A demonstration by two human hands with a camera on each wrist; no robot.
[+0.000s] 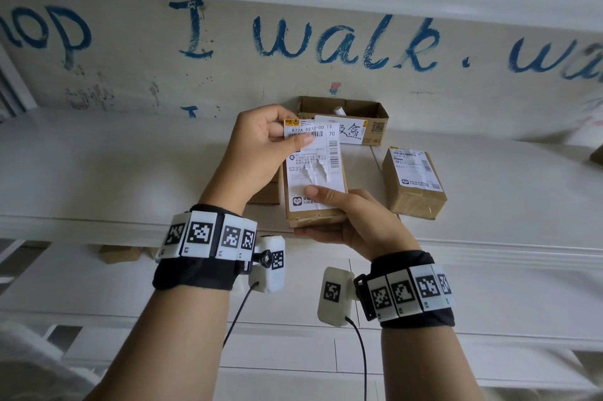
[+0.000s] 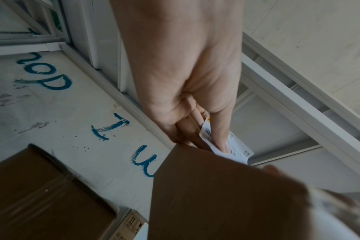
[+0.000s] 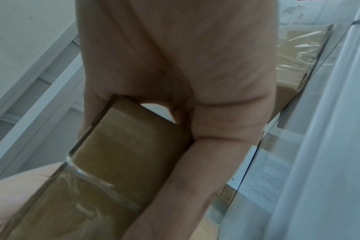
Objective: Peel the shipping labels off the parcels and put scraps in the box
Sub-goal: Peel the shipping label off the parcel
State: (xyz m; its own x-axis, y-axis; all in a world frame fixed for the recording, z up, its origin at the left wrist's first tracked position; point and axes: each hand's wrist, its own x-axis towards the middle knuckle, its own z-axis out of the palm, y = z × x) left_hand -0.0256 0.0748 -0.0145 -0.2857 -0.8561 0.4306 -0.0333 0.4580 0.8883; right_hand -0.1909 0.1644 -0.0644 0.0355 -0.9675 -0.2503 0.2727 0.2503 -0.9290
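I hold a small brown cardboard parcel in front of me, above the white shelf. My right hand grips it from below, thumb pressed on the lower part of its white shipping label. My left hand pinches the label's lifted top edge between thumb and fingers. The label is torn in its middle, with its top part raised off the parcel. In the left wrist view the thumb lies on the label. The right wrist view shows the taped parcel in my palm. The open scrap box stands behind.
A second labelled parcel sits on the white shelf to the right. Another brown parcel lies behind my left wrist. A small brown box rests below the shelf edge. The wall behind bears blue painted writing.
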